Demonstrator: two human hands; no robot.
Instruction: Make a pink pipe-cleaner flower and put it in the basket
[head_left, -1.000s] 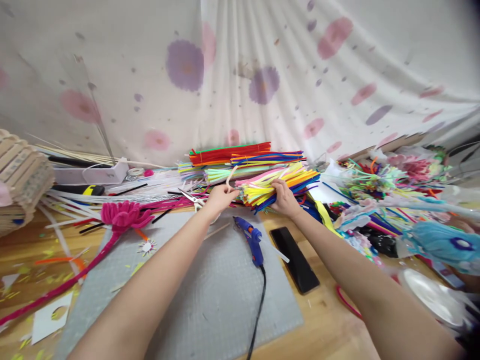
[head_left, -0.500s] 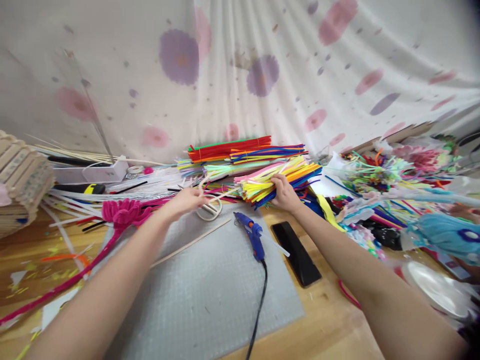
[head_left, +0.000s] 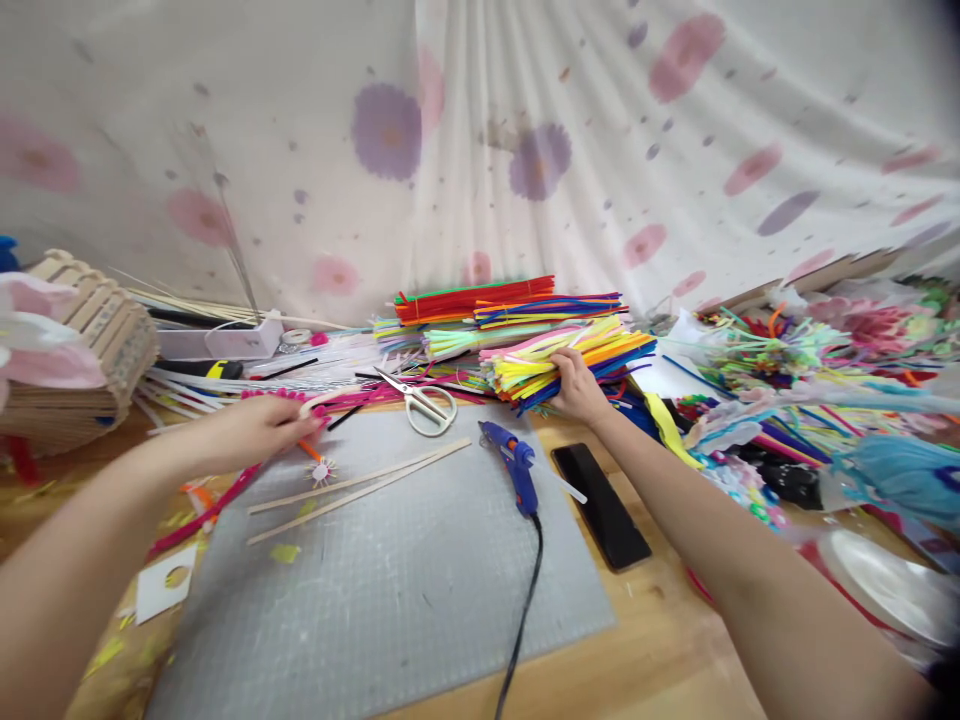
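Observation:
My right hand (head_left: 577,387) is closed on the near end of a thick bundle of coloured pipe cleaners (head_left: 570,352) at the back of the grey cutting mat (head_left: 390,600). My left hand (head_left: 255,428) is out to the left, over a pink pipe-cleaner flower. Its fingers pinch a pale pipe cleaner (head_left: 318,400) whose end curls by the fingertips. Two long pale strands (head_left: 360,485) lie slanted across the mat, just right of that hand. Scissors (head_left: 421,402) rest between my two hands.
A blue glue gun (head_left: 514,466) with a black cord and a black phone (head_left: 601,505) lie near my right forearm. More pipe-cleaner stacks (head_left: 480,297) sit behind, craft flowers (head_left: 825,340) crowd the right, and a wooden-stick box (head_left: 90,330) stands at the left.
My left hand has drawn away from the bundle to the left with a pale pipe cleaner. Pale strands now lie across the mat. My right hand stays on the bundle.

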